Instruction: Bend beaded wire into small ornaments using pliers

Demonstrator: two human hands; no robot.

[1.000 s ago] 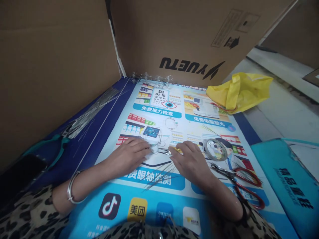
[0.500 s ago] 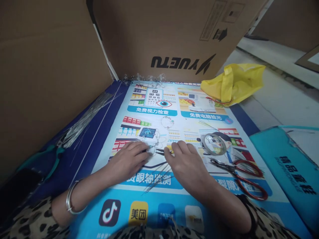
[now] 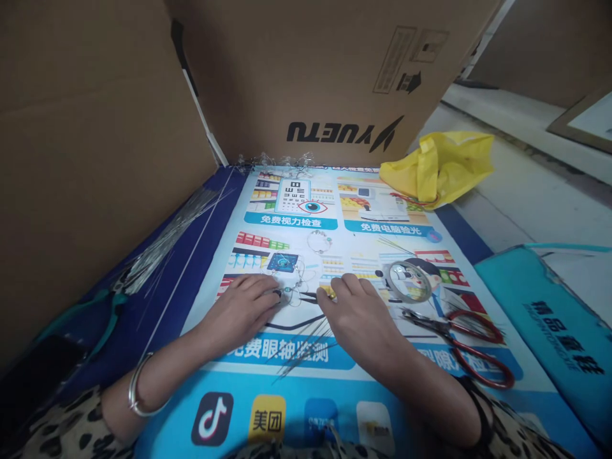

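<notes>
My left hand [image 3: 243,306] rests on a printed blue poster [image 3: 296,408], fingertips pinching a small wire piece with a green bead [image 3: 288,292]. My right hand [image 3: 356,312] is closed on a small yellow-handled tool [image 3: 319,294] whose dark tip points at that wire piece. Loose thin wires [image 3: 301,347] lie fanned on the poster just below both hands. A finished wire ring with beads [image 3: 319,241] lies a little farther away.
A round tape roll [image 3: 407,280] and red-handled scissors [image 3: 471,347] lie right of my right hand. A bundle of long wires [image 3: 167,233] and teal pliers [image 3: 102,312] lie at left. Cardboard walls [image 3: 95,140] stand behind and left. A yellow plastic bag [image 3: 442,167] sits far right.
The view has shifted slightly left and up. Both hands stay together on the wire piece; my right hand's fingers have closed in a little toward it.
</notes>
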